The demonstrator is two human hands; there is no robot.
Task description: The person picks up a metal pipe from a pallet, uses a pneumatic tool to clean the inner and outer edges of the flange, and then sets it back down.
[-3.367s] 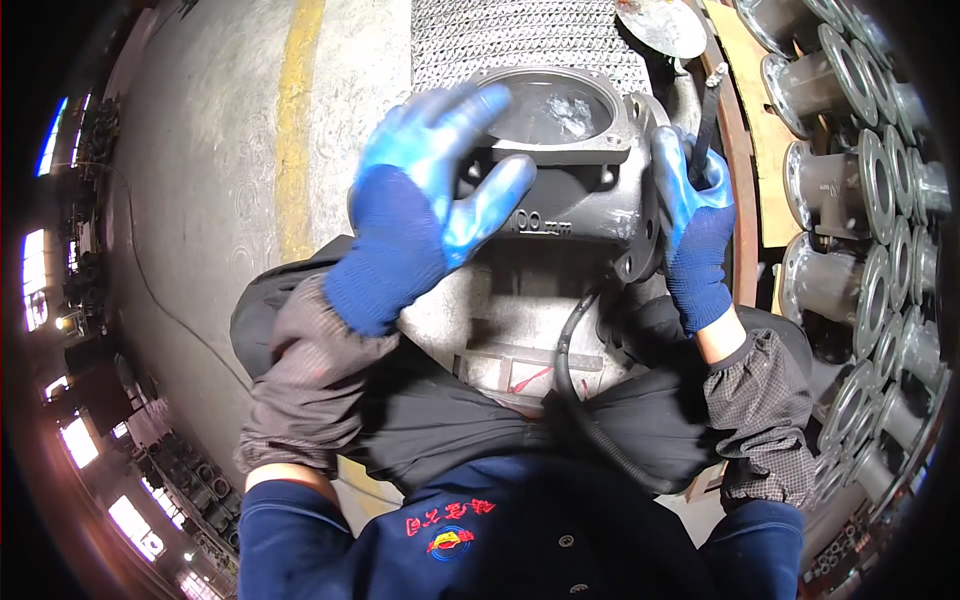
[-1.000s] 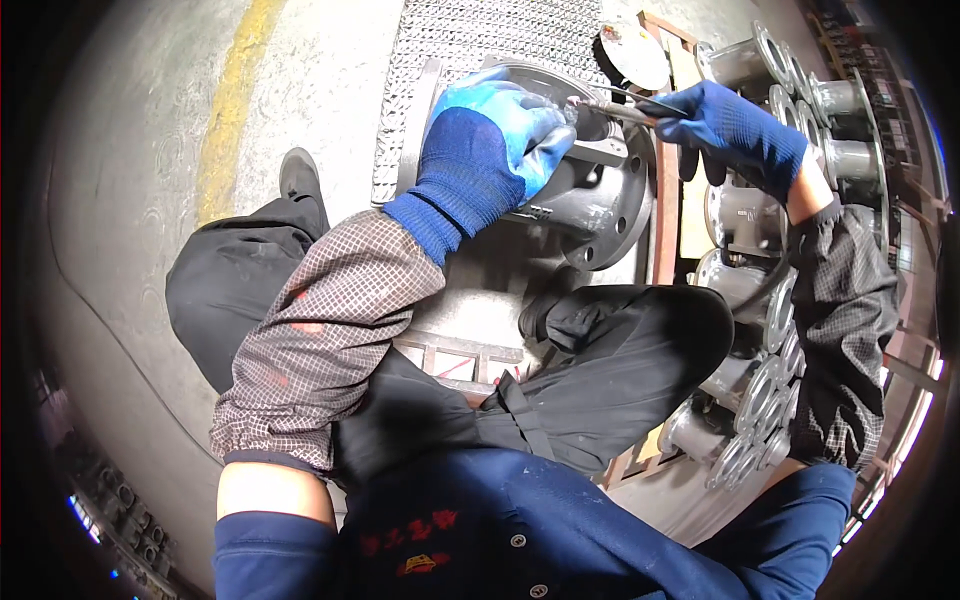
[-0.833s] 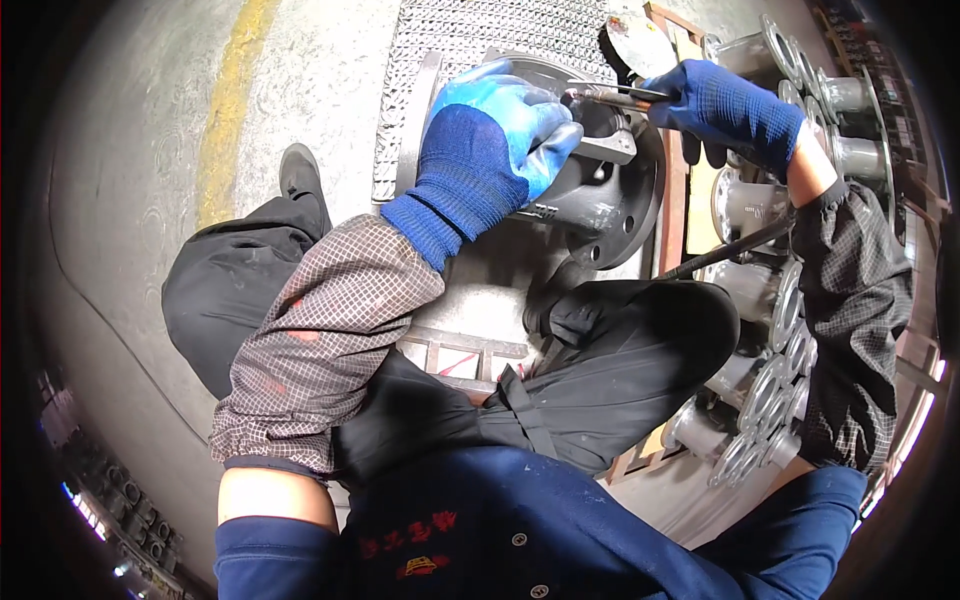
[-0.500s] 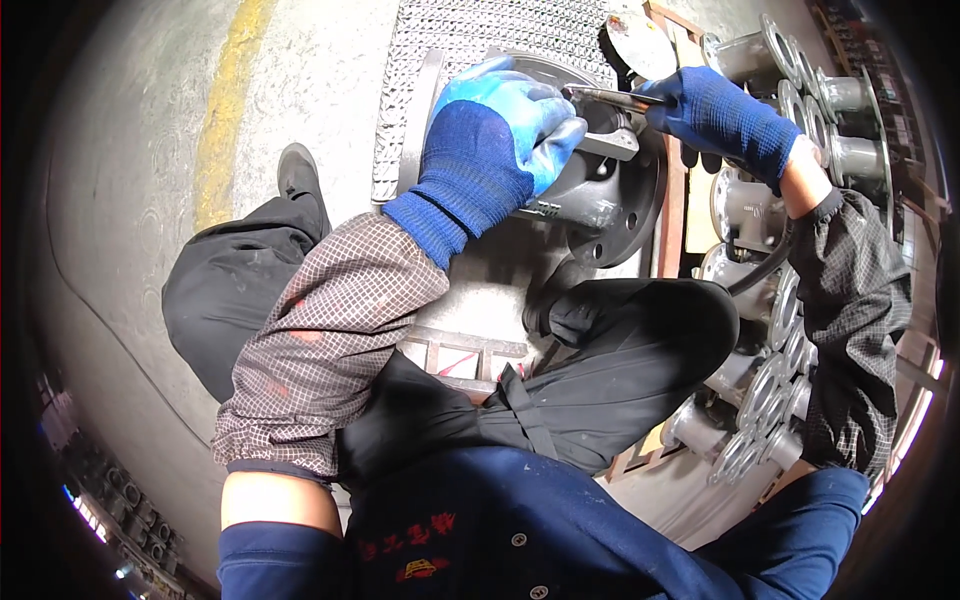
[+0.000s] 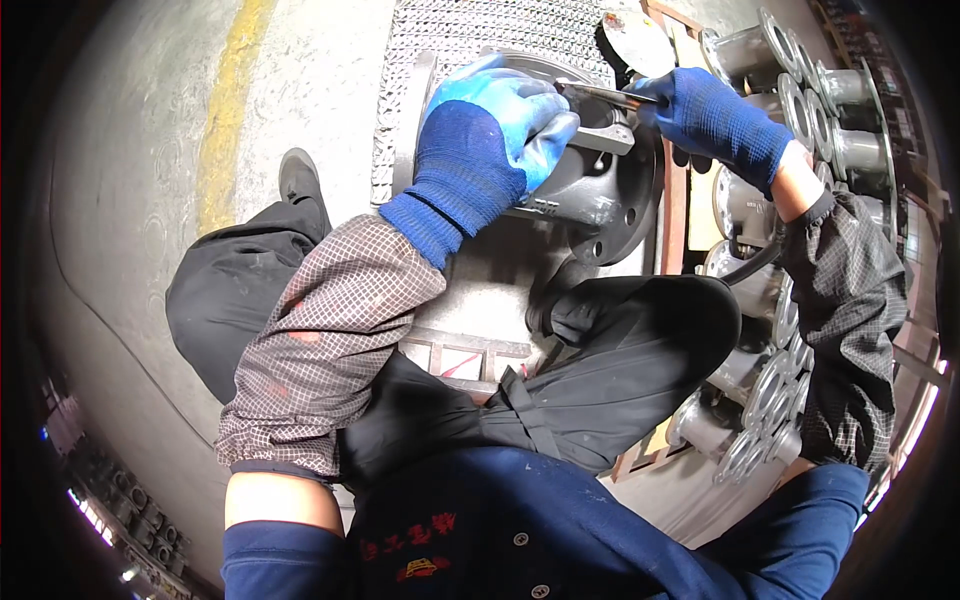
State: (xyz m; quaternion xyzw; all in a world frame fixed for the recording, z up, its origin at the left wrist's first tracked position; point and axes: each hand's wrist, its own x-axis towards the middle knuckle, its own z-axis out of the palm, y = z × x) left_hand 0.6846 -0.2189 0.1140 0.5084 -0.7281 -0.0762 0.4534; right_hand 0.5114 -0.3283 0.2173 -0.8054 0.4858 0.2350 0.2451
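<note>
A dark grey flanged casting (image 5: 572, 205), like a valve body, lies between my legs with its bolt-holed flange on the right. My left hand (image 5: 505, 115), in a light-blue coated glove, rests on its far upper part, fingers curled down over the metal. What lies under those fingers is mostly hidden. In my right hand (image 5: 690, 105), in a dark-blue knit glove, is a slim, straight metal tool (image 5: 606, 96), its exact kind unclear. The tool points left above the casting's flat-topped boss (image 5: 608, 138), its far end close to my left fingers.
A studded metal plate (image 5: 425, 35) lies beneath and beyond the casting. Many grey flanged pipe pieces (image 5: 752, 205) stand along the right, beside a wooden frame (image 5: 675, 190). A dark hose (image 5: 755, 265) curves near my right knee. A round, stained lid (image 5: 640, 45) sits at the far side.
Both hands have shifted slightly left, the tool moving with my right hand. The casting stays in place.
</note>
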